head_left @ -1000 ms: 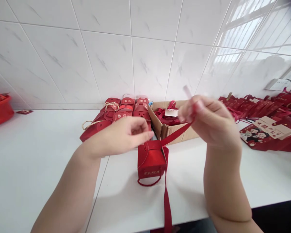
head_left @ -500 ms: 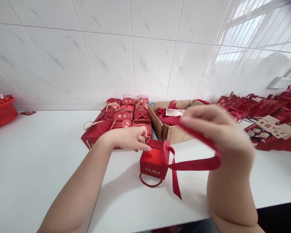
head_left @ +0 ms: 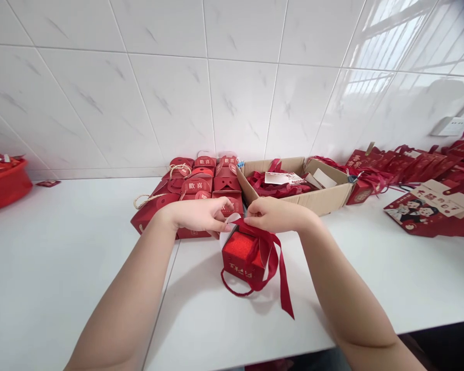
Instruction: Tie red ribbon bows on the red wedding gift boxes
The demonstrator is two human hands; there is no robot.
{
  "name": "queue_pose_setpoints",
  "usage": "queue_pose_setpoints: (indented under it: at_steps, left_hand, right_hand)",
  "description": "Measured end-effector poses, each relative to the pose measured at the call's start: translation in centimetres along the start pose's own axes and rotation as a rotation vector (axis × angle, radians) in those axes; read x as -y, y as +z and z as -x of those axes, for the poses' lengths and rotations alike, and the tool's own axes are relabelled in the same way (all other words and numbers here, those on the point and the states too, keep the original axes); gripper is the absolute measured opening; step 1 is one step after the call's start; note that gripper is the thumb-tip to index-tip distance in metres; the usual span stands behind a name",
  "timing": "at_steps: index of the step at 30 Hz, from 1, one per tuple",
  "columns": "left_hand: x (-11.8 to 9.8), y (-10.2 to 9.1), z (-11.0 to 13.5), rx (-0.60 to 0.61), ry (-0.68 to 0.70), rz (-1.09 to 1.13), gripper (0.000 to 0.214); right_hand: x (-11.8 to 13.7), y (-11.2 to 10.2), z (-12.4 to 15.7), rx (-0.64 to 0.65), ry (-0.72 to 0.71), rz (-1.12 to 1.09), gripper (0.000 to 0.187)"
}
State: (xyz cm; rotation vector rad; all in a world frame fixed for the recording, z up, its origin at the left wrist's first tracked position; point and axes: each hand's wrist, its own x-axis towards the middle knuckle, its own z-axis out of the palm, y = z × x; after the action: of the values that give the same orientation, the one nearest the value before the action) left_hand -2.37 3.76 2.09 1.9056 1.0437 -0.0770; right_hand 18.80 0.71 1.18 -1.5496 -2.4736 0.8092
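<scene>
The small red box (head_left: 238,257) stood on the white surface (head_left: 201,324), its rope handle (head_left: 237,294) toward me. My right hand (head_left: 276,214) pinched the red ribbon (head_left: 285,288) narrowly at the box's top; my left hand (head_left: 201,214), fingers half curled, had its thumb at the pale flap (head_left: 225,236), though whether it gripped I couldn't tell. Beyond, an open cardboard carton (head_left: 328,201) held tangled ribbons (head_left: 272,190) and white cards (head_left: 282,178); far left, a red basin (head_left: 7,189) held packets (head_left: 0,163).
</scene>
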Motion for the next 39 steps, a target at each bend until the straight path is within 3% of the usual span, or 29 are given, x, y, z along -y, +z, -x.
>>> queue_pose_setpoints:
  at_steps: [9, 17, 23, 27, 31, 35, 39]
  left_hand:
    - [-0.5, -0.1, 0.3, -0.020, -0.046, -0.118, 0.066]
    - [-0.7, 0.2, 0.5, 0.006, -0.046, 0.039, 0.047]
    - [-0.7, 0.3, -0.3, -0.008, -0.006, -0.028, 0.033]
    - [-1.2, -0.2, 0.8, -0.182, 0.106, 0.028, 0.025]
    - [-1.6, -1.2, 3.4, -0.554, 0.388, 0.437, 0.017]
    - [-2.1, -1.6, 6.3, -0.962, 0.678, 0.783, 0.009]
    - [-2.5, -1.2, 8.4, -1.166, 0.755, 0.720, 0.017]
  right_hand:
    - [0.6, 0.7, -0.5, -0.006, -0.042, -0.011, 0.033]
    - [0.7, 0.8, -0.5, 0.015, -0.101, -0.008, 0.030]
    - [0.8, 0.8, -0.5, 0.006, -0.078, -0.002, 0.032]
    - [1.0, 0.0, 0.8, -0.095, -0.027, -0.015, 0.028]
    - [0.5, -1.7, 3.7, -0.210, 0.009, -0.012, 0.022]
    - [-0.2, -2.7, 5.4, -0.085, 0.062, 0.036, 0.023]
    - [0.0, -1.8, 4.4, 0.059, 0.058, 0.117, 0.033]
